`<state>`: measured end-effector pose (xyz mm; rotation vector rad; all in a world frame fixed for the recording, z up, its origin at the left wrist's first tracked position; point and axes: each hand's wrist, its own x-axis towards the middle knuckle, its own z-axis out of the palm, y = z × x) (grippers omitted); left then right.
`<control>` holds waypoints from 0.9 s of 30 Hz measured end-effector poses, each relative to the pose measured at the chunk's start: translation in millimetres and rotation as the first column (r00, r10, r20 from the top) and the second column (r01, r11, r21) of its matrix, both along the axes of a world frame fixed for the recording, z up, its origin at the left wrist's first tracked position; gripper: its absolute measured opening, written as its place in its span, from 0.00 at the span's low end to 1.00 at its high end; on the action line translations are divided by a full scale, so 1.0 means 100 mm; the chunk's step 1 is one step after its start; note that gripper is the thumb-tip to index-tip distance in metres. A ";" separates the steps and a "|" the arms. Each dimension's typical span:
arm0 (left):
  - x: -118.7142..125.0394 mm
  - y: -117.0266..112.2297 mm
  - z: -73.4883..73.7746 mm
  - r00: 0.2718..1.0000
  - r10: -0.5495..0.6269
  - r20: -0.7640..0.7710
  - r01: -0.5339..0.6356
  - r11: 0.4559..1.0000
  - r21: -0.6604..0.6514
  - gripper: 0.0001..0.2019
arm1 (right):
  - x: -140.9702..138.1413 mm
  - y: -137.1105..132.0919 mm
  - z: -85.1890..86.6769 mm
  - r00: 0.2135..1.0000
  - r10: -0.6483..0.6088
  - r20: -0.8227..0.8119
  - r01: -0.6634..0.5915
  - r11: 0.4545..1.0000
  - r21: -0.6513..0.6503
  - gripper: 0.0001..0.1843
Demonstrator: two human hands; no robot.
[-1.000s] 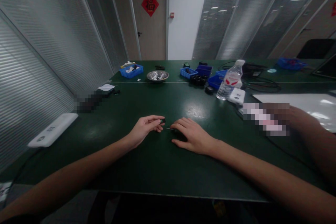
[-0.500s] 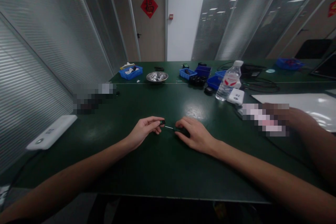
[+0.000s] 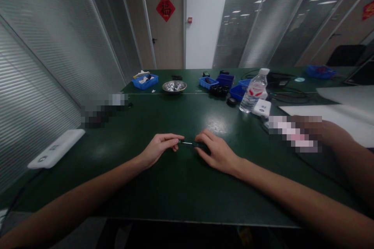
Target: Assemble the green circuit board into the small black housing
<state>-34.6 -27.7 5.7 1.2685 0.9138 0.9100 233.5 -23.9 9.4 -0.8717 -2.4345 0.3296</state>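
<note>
My right hand [image 3: 215, 151] is closed around the dark handle of a screwdriver [image 3: 187, 143], low over the green table. Its thin metal shaft points left toward my left hand [image 3: 163, 147]. Between the thumb and fingertips of that hand is a small dark part with a touch of green [image 3: 181, 140], mostly covered by the fingers. The screwdriver's tip meets this part or lies right against it; the exact contact is too small to make out.
A steel bowl [image 3: 174, 87] with small pieces and a blue tray [image 3: 145, 81] stand at the back. A water bottle [image 3: 254, 90] and white power bank [image 3: 261, 107] are at right, near another person's arm [image 3: 340, 136]. A white device [image 3: 57, 149] lies left.
My left hand has turned slightly, so its fingers now cover more of the small dark part. The screwdriver lies more level. At far right, a white sheet has been lifted.
</note>
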 end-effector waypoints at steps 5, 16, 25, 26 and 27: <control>-0.02 0.01 -0.03 0.994 -0.058 -0.088 0.066 0.995 0.080 0.15 | -0.01 0.00 -0.02 1.000 -0.012 -0.003 0.012 1.000 0.022 0.12; -0.01 0.01 0.00 0.984 -0.102 -0.144 0.111 0.992 0.055 0.18 | -0.02 -0.02 -0.01 1.000 0.003 -0.022 -0.002 0.999 0.054 0.10; -0.04 0.01 -0.05 0.980 -0.128 -0.150 0.144 0.984 0.101 0.16 | -0.07 -0.04 -0.04 0.999 0.006 -0.035 -0.009 0.997 -0.081 0.09; -0.04 0.01 -0.05 0.980 -0.126 -0.156 0.143 0.985 0.100 0.16 | -0.07 -0.04 -0.03 1.000 0.010 -0.021 -0.011 0.997 -0.077 0.10; -0.04 0.01 -0.05 0.979 -0.123 -0.160 0.140 0.985 0.098 0.16 | -0.08 -0.05 -0.03 1.000 0.012 -0.010 -0.013 0.997 -0.073 0.11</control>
